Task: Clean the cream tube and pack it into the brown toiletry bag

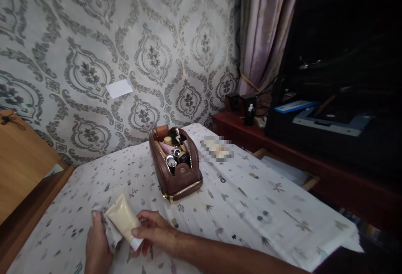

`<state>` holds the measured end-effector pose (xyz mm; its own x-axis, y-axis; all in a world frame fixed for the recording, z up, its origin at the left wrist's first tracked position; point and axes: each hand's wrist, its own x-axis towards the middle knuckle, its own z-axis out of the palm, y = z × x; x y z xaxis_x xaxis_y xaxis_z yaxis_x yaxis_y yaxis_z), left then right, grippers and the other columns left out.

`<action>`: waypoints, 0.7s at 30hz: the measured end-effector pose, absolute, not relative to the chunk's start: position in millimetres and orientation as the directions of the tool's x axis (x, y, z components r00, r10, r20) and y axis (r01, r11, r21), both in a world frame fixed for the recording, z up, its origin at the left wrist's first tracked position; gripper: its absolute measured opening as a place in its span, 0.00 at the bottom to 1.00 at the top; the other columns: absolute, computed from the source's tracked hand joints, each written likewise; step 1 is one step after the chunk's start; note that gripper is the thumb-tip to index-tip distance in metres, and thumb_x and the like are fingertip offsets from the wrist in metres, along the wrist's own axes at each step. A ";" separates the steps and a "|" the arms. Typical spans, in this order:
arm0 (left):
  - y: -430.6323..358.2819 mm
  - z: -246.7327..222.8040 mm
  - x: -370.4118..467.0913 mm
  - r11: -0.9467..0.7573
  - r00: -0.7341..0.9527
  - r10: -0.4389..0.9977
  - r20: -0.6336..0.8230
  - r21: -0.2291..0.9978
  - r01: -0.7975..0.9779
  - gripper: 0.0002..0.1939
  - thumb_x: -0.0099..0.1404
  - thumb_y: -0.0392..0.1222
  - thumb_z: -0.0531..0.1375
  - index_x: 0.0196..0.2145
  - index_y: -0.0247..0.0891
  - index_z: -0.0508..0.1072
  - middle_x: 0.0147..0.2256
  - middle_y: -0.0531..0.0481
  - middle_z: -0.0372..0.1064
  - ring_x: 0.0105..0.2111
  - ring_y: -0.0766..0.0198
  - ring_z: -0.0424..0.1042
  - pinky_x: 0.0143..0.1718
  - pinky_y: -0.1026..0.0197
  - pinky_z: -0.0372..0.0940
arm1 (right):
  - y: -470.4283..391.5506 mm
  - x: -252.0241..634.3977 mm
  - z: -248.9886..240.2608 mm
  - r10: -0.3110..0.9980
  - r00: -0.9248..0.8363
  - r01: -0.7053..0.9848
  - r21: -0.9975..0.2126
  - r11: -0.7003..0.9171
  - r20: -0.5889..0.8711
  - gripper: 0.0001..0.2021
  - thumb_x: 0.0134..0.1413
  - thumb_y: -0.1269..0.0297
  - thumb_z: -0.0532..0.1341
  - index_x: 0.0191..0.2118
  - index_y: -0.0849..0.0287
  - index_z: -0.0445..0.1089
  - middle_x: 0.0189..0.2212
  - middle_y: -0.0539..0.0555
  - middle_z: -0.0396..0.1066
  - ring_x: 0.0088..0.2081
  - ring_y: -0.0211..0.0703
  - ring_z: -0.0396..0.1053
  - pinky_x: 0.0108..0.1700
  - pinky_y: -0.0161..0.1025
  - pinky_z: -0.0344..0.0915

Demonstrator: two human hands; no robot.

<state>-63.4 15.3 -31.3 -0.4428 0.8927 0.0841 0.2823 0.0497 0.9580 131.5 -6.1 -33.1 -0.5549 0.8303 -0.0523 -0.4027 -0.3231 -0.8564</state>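
In my right hand is a cream-coloured squeeze tube, gripped near its white cap, with the flat end tilted up to the left. My left hand holds a crumpled white wipe or cloth against the tube's left side. Beyond both hands a brown cosmetic bag stands with its top unzipped. Several cosmetics show inside, among them a pink tube and a round silver-topped item. Part of the cloth is hidden behind the tube and my left fingers.
A patterned white cloth covers the table. Right of the bag lies a blurred-out item. A dark red desk carries a small black bottle and a large black screen. A wooden panel stands at the left.
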 end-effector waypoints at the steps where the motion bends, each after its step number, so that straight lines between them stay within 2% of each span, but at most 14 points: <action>1: 17.0 -30.7 -59.7 0.093 -0.450 0.893 0.019 0.970 0.225 0.28 0.59 0.67 0.56 0.39 0.38 0.75 0.27 0.45 0.72 0.34 0.47 0.75 0.34 0.51 0.70 | -5.8 131.6 -33.7 0.836 -0.547 -0.432 -0.839 -0.331 -0.048 0.33 0.27 0.39 0.73 0.35 0.56 0.63 0.24 0.47 0.72 0.22 0.37 0.69 0.23 0.32 0.59; 2: 18.0 -29.0 -54.5 0.140 -0.455 0.889 -0.051 0.976 0.165 0.30 0.61 0.69 0.52 0.39 0.38 0.74 0.28 0.45 0.73 0.34 0.48 0.76 0.34 0.51 0.71 | -5.8 132.0 -34.2 0.845 -0.534 -0.462 -0.822 -0.333 -0.043 0.33 0.28 0.40 0.73 0.35 0.56 0.63 0.24 0.47 0.72 0.22 0.37 0.69 0.24 0.32 0.60; 3: 18.0 -26.0 -48.3 0.222 -0.426 0.884 -0.191 0.975 0.024 0.31 0.62 0.69 0.50 0.39 0.38 0.74 0.29 0.44 0.74 0.35 0.49 0.76 0.35 0.51 0.71 | -6.0 132.6 -34.6 0.853 -0.520 -0.486 -0.809 -0.331 -0.037 0.32 0.28 0.40 0.74 0.36 0.56 0.63 0.26 0.47 0.73 0.24 0.37 0.70 0.25 0.32 0.61; 4: 17.2 -21.9 -41.6 0.295 -0.387 0.863 -0.325 0.946 -0.137 0.31 0.62 0.69 0.50 0.40 0.38 0.74 0.30 0.45 0.75 0.36 0.50 0.77 0.36 0.51 0.72 | -6.4 133.5 -34.7 0.859 -0.510 -0.504 -0.798 -0.331 -0.034 0.31 0.30 0.42 0.74 0.36 0.56 0.64 0.27 0.47 0.74 0.26 0.37 0.71 0.27 0.32 0.62; 5: 15.9 -17.2 -34.9 0.316 -0.318 0.866 -0.386 0.915 -0.250 0.30 0.62 0.68 0.52 0.42 0.38 0.73 0.32 0.45 0.76 0.37 0.51 0.77 0.37 0.52 0.72 | -6.7 134.8 -34.4 0.870 -0.492 -0.525 -0.786 -0.327 -0.034 0.30 0.32 0.43 0.74 0.36 0.56 0.65 0.28 0.47 0.74 0.27 0.37 0.71 0.29 0.33 0.63; 7: 12.4 -8.1 -23.8 0.266 -0.166 0.925 -0.342 0.894 -0.360 0.25 0.57 0.60 0.62 0.45 0.40 0.73 0.36 0.47 0.77 0.39 0.54 0.76 0.41 0.54 0.72 | -6.6 137.9 -32.9 0.877 -0.479 -0.550 -0.765 -0.336 -0.041 0.28 0.36 0.47 0.75 0.39 0.56 0.68 0.32 0.49 0.75 0.33 0.38 0.72 0.34 0.34 0.65; 10: 7.2 -2.8 -17.0 0.249 0.061 0.966 -0.250 0.849 -0.465 0.25 0.45 0.48 0.72 0.41 0.40 0.74 0.40 0.48 0.77 0.42 0.54 0.76 0.46 0.56 0.70 | -3.4 142.6 -30.1 0.884 -0.464 -0.585 -0.730 -0.354 -0.057 0.26 0.37 0.51 0.76 0.42 0.55 0.71 0.40 0.50 0.74 0.40 0.41 0.72 0.41 0.38 0.69; 13: 2.4 -10.6 -20.1 0.304 0.197 0.950 -0.240 0.849 -0.431 0.28 0.46 0.41 0.72 0.46 0.42 0.74 0.44 0.48 0.76 0.45 0.54 0.75 0.51 0.56 0.68 | 0.1 145.3 -30.4 0.873 -0.477 -0.564 -0.728 -0.390 -0.098 0.27 0.42 0.52 0.74 0.49 0.54 0.71 0.48 0.53 0.73 0.45 0.44 0.72 0.47 0.41 0.69; 16: 1.5 -23.9 -25.6 0.297 0.179 0.952 -0.248 0.889 -0.348 0.29 0.52 0.41 0.71 0.53 0.42 0.72 0.48 0.46 0.74 0.46 0.55 0.74 0.51 0.57 0.66 | 1.0 145.5 -35.9 0.864 -0.483 -0.523 -0.747 -0.411 -0.137 0.28 0.45 0.52 0.73 0.52 0.53 0.71 0.50 0.54 0.72 0.46 0.45 0.72 0.48 0.42 0.70; 18: 3.8 -29.5 -27.4 0.283 0.123 0.959 -0.257 0.912 -0.298 0.27 0.54 0.44 0.70 0.51 0.39 0.73 0.46 0.44 0.75 0.41 0.57 0.75 0.47 0.57 0.68 | 1.0 145.4 -40.3 0.860 -0.486 -0.504 -0.753 -0.423 -0.158 0.28 0.45 0.53 0.73 0.53 0.53 0.71 0.49 0.54 0.73 0.45 0.44 0.72 0.46 0.42 0.71; 21: 8.6 -27.3 -26.7 0.335 -0.011 0.937 -0.350 0.905 -0.264 0.26 0.51 0.49 0.71 0.46 0.36 0.75 0.38 0.45 0.76 0.31 0.62 0.73 0.35 0.60 0.69 | 2.4 145.7 -42.7 0.844 -0.507 -0.477 -0.759 -0.443 -0.174 0.29 0.45 0.54 0.74 0.53 0.54 0.71 0.45 0.54 0.74 0.42 0.44 0.73 0.43 0.41 0.72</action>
